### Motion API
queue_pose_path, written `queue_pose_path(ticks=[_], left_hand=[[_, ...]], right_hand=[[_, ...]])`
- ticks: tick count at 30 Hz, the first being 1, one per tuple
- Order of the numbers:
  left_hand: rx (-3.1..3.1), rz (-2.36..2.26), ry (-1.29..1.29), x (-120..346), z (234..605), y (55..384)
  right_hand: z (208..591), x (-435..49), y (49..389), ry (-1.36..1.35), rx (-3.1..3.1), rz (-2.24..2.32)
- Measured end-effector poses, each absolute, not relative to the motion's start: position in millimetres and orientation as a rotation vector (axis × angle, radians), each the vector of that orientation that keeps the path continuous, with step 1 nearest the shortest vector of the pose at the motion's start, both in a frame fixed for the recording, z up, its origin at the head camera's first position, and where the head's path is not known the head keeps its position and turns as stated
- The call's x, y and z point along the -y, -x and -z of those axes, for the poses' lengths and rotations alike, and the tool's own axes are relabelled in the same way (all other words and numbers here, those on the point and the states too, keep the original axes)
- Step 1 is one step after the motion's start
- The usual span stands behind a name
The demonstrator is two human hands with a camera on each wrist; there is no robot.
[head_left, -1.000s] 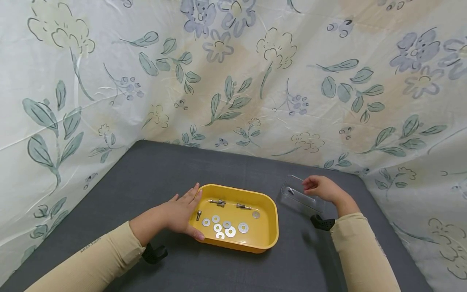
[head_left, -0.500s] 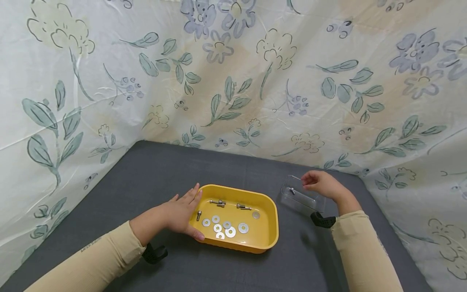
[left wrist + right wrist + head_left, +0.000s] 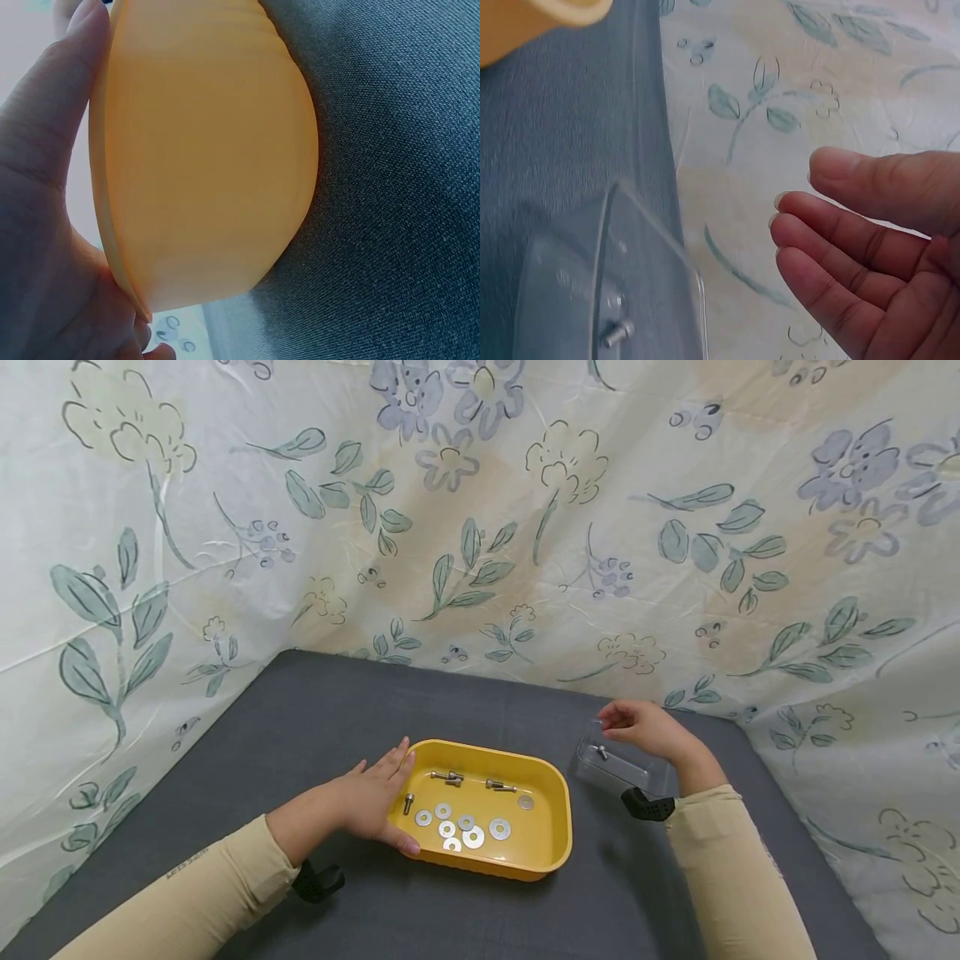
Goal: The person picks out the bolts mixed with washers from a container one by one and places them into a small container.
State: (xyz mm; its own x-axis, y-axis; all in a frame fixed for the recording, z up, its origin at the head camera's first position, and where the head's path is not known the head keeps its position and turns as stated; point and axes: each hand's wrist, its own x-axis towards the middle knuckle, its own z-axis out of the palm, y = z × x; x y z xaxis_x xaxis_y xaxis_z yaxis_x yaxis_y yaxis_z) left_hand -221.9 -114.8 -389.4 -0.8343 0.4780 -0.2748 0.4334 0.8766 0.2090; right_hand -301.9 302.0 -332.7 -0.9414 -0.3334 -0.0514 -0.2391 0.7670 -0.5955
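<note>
**Eight washers (image 3: 494, 829), screws (image 3: 408, 804) harder to count**

My left wrist view shows only the outer wall of the yellow tray (image 3: 487, 761), which sits on the dark table (image 3: 360, 702). From the head view, some screws in it overlap too closely to number. The clear box (image 3: 630, 771), cropped in my right wrist view, shows one small screw (image 3: 602, 752). My left hand (image 3: 371, 802) spreads against the tray's end; my right hand (image 3: 643, 728), loosely bent above the box, holds nothing.

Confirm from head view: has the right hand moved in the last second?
Yes. Judged against the clear box, the right hand has moved left and up in the image, toward the box's far-left corner.
</note>
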Motion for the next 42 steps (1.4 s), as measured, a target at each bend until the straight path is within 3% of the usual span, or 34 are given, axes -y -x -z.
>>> queue_pose_path(ticks=[42], left_hand=[[-2.741, -0.228, -0.703, 117, 391, 221]], right_hand=[[346, -205, 289, 0.78, -2.565, 0.917]])
